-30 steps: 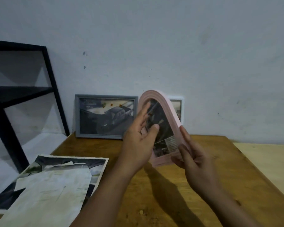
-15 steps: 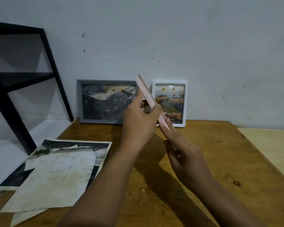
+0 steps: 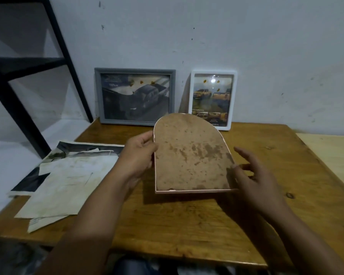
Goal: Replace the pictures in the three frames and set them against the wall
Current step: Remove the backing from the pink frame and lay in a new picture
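We find the arched frame [image 3: 191,153] held back-side up above the table [image 3: 266,195], its stained brown backing toward us. The left hand [image 3: 137,157] grips its left edge, fingers curled round the rim. The right hand [image 3: 252,175] is spread, thumb touching the right edge, fingers loose and apart — a one-sided hold in effect.

Risks, in our judgement: the frame may tip or slip from the single grip; the backing, with no clips visible, could drop out when the frame is turned.

The grey frame [image 3: 135,97] and white frame [image 3: 212,99] already lean on the wall [image 3: 266,46]. Wall space to the right of the white one looks free — a careless swing could knock it. Loose papers [image 3: 68,175] lie at left, clear of the path; a black rack [image 3: 28,76] stands beyond.
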